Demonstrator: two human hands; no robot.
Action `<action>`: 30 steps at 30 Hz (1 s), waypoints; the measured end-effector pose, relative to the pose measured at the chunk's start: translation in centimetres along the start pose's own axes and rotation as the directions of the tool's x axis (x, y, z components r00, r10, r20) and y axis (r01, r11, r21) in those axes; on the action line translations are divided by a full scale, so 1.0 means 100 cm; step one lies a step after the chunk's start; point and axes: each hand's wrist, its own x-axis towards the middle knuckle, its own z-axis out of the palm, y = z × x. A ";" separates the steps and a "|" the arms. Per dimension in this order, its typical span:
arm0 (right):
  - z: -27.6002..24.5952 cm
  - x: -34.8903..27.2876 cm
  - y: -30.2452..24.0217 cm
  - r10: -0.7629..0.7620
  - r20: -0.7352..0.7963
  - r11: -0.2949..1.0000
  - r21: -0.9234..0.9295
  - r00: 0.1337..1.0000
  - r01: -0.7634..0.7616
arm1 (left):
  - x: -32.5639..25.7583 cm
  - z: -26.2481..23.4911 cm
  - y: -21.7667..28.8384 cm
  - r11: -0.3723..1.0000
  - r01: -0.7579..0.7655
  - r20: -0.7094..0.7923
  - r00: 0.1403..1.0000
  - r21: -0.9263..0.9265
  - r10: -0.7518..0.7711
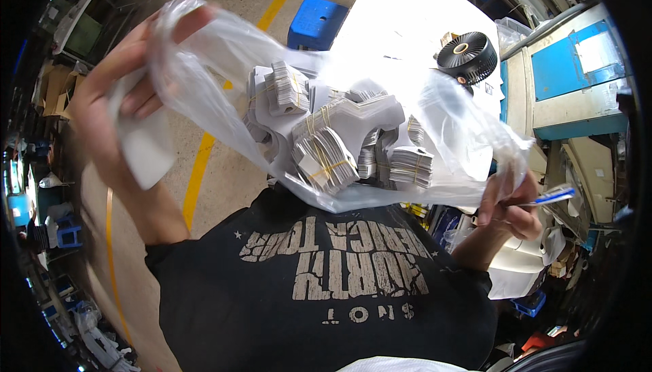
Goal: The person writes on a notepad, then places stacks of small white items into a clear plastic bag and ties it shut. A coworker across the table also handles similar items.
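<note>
A clear plastic bag (234, 110) is stretched wide between my two hands. Inside its mouth sit several bundles of white die-cut cards (329, 161), bound with thin yellowish rubber bands. My left hand (112, 100), raised at the left and slightly blurred, is closed on the bag's edge. Against that palm lies a smooth white flat piece (146, 144); its kind cannot be made out. On the right, my right hand (509, 206) pinches the opposite edge of the bag. A pen (553, 195) with a blue part sticks out between its fingers.
Beyond the bag is a bright white table (380, 12) with a black round fan (467, 58) on it. A blue plastic stool (316, 22) stands beside the table. Yellow lines (198, 172) mark the floor at left. A cream and blue machine (577, 66) stands at right.
</note>
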 end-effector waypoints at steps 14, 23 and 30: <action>0.082 0.118 -0.051 -0.254 0.132 0.915 -0.289 0.958 0.282 | -0.113 -0.133 0.068 0.994 -0.097 -0.435 0.898 -0.046 0.067; 0.164 0.270 0.055 -0.213 -0.225 0.888 -0.451 0.951 0.092 | -0.145 -0.196 0.075 0.995 -0.100 -0.647 0.759 -0.012 0.068; 0.153 0.343 0.160 0.416 -0.211 0.882 -0.143 0.884 -0.449 | -0.145 -0.229 0.032 0.977 0.208 -0.723 0.681 0.034 -0.120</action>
